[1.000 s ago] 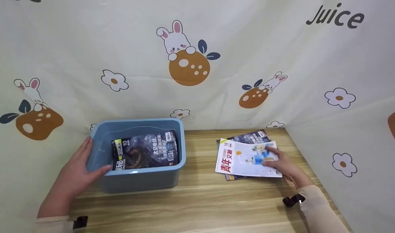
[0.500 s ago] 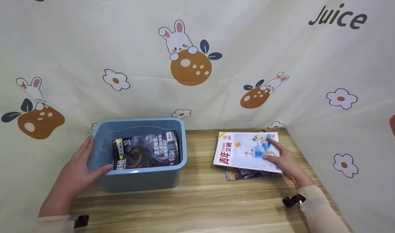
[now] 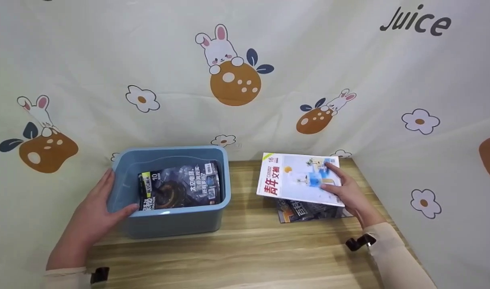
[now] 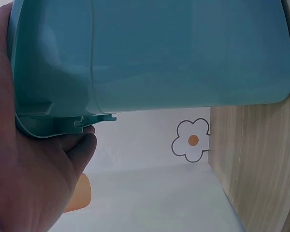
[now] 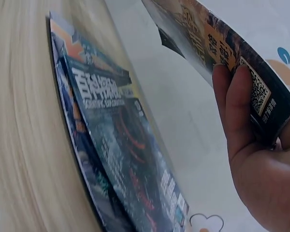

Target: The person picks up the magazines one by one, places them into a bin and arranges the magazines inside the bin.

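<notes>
A white magazine [image 3: 287, 180] with red lettering and a blue picture is lifted at the right, pinched along its right edge by my right hand [image 3: 351, 196]. In the right wrist view, fingers press its dark back cover [image 5: 229, 46], which carries a QR code. Below it, dark magazines [image 5: 121, 130] lie overlapped on the table. My left hand [image 3: 94, 210] grips the left end of a blue plastic bin [image 3: 174, 222], thumb over the rim and fingers along the outside. Inside the bin lies a dark magazine [image 3: 184, 186] with its cover facing up.
The wood-grain table [image 3: 245, 257] runs up to a pale curtain [image 3: 180, 116] printed with rabbits, oranges and flowers. This curtain also closes off the left and right sides. The bin stands close to the back.
My right hand has raised the white magazine off the dark ones and shifted it back and slightly left, uncovering more of those below. The left hand and bin have stayed put.
</notes>
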The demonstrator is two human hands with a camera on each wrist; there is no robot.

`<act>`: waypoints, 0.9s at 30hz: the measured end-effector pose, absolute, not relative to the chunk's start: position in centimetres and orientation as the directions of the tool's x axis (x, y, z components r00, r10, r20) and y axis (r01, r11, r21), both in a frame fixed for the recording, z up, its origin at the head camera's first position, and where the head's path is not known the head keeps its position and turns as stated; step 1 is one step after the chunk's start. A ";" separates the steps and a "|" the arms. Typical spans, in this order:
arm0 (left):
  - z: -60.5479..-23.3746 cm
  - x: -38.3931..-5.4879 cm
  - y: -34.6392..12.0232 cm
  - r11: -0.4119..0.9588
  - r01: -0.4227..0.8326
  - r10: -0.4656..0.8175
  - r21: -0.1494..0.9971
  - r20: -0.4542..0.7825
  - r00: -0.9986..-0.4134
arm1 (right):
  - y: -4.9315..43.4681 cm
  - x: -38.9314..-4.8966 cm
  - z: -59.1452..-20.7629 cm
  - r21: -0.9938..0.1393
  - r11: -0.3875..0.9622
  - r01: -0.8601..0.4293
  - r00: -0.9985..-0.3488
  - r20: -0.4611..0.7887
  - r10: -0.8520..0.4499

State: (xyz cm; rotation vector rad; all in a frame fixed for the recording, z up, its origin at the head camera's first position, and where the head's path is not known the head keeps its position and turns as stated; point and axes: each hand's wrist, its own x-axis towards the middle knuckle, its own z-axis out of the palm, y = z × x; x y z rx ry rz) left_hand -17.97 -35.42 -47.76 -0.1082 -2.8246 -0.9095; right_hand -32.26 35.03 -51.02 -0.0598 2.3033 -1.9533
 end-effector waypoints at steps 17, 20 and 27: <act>-47.9 -18.0 -35.5 0.808 0.129 0.015 0.575 0.198 -0.980 | 32.5 -32.2 -48.3 -0.989 0.150 0.016 -0.992 -0.035 -0.125; -48.0 -18.0 -35.5 0.808 0.131 0.017 0.575 0.199 -0.980 | 32.0 -32.2 -48.0 -0.992 0.127 0.016 -0.990 -0.033 -0.136; -47.9 -18.1 -35.5 0.812 0.118 0.013 0.572 0.184 -0.983 | 30.8 -32.5 -47.0 -0.994 0.111 -0.012 -0.985 -0.007 -0.170</act>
